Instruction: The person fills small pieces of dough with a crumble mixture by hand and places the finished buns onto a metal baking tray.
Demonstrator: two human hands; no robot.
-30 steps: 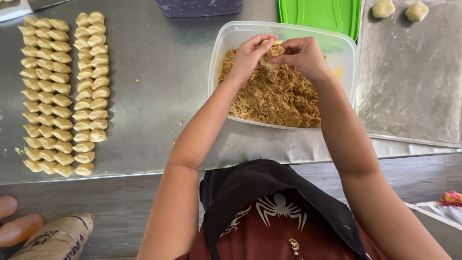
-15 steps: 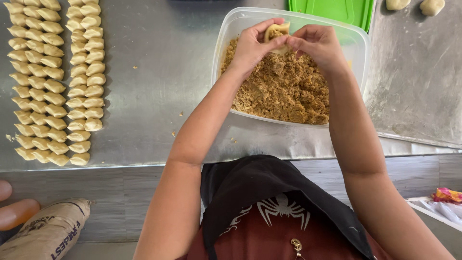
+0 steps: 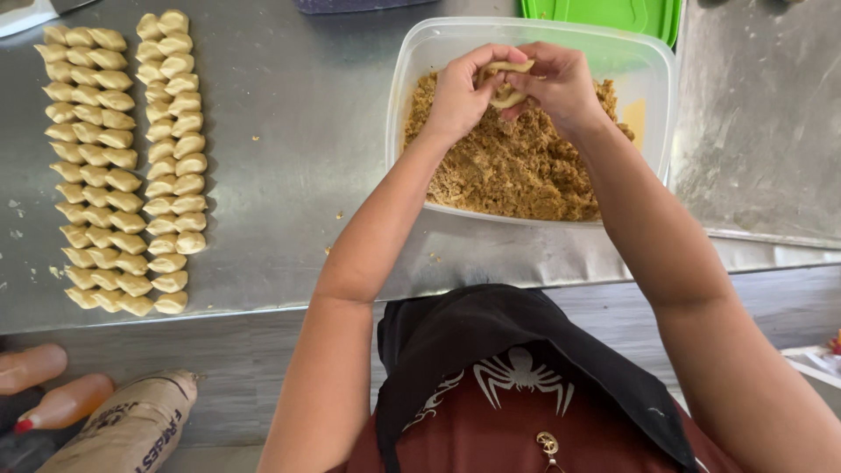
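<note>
Dough piece (image 3: 506, 83) — pinched between both hands' fingers (image 3: 491, 66).

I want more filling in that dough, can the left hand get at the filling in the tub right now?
Probably yes: the left hand hovers right over the filling, tub uncovered, though it's pinching the dough.

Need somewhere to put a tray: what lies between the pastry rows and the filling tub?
In the head view: bare steel table with a few crumbs.
</note>
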